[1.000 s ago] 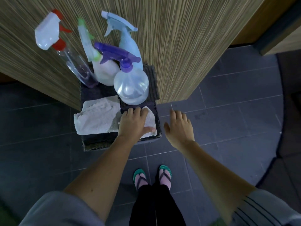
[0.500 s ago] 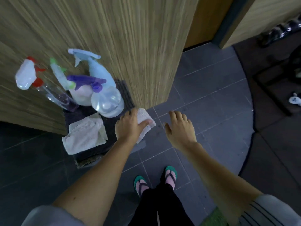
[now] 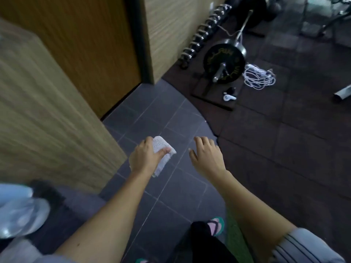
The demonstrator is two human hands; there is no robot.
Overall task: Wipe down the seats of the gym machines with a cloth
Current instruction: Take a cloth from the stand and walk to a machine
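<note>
A folded white cloth point(image 3: 161, 155) is gripped in my left hand point(image 3: 144, 157), thumb across its top, held in the air above the dark tiled floor. My right hand point(image 3: 207, 155) hovers beside it to the right, fingers spread and holding nothing. No gym machine seat shows clearly; only part of a metal frame point(image 3: 322, 21) appears at the top right.
A wood-grain cabinet point(image 3: 47, 120) stands at the left, a blurred spray bottle point(image 3: 20, 215) at its foot. A black weight plate on a stand point(image 3: 224, 63), a row of dumbbells point(image 3: 203, 33) and a coiled white cable point(image 3: 260, 77) lie ahead right on rubber mats.
My left hand lifted the cloth out of the basket of spray bottles. The view swung right, pushing the basket to the lower left and revealing the weights area.
</note>
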